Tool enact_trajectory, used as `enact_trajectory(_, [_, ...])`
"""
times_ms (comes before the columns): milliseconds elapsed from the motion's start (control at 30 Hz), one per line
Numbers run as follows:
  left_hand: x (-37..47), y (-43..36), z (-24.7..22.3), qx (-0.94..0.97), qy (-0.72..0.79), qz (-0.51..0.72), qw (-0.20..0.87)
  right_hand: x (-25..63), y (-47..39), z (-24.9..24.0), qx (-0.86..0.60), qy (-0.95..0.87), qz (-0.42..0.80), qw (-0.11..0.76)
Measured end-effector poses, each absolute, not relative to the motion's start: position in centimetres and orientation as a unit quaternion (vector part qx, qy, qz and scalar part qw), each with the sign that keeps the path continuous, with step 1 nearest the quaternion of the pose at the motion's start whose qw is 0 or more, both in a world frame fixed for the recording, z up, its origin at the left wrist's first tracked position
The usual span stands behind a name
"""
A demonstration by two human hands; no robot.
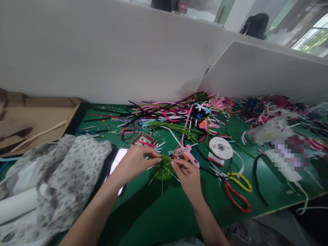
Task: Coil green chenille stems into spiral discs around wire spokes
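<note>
Between my two hands is a round green woven piece (163, 171), with thin pale wires sticking out from its lower edge. My left hand (137, 160) pinches its upper left rim with thumb and forefinger. At the upper right rim, my right hand (188, 176) pinches the same piece. Just behind my right hand lies a pink glue gun (188, 155) on the table. A patterned square pad (144, 139) with a pink strip on it sits behind my left hand.
Scissors (238, 191) with red and yellow handles and a white tape roll (220, 148) lie right. A phone (119, 162) and floral cloth bag (74, 164) are left. Pipe cleaners (169, 114) pile along the back, before a white partition (115, 51). A cardboard box (48, 106) stands far left.
</note>
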State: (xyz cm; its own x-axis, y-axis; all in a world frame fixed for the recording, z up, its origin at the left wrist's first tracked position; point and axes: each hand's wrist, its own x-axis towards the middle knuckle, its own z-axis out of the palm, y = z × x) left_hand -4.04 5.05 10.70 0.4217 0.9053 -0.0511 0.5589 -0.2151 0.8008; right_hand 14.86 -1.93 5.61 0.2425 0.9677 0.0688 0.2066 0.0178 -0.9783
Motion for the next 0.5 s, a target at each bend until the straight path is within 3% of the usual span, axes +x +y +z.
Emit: enact_trajectory(500, [-3.85,4.42,11.15,0.740,0.509,0.235,0.372,14.47,-2.09,5.90,-0.610,-0.487,0.333,0.530])
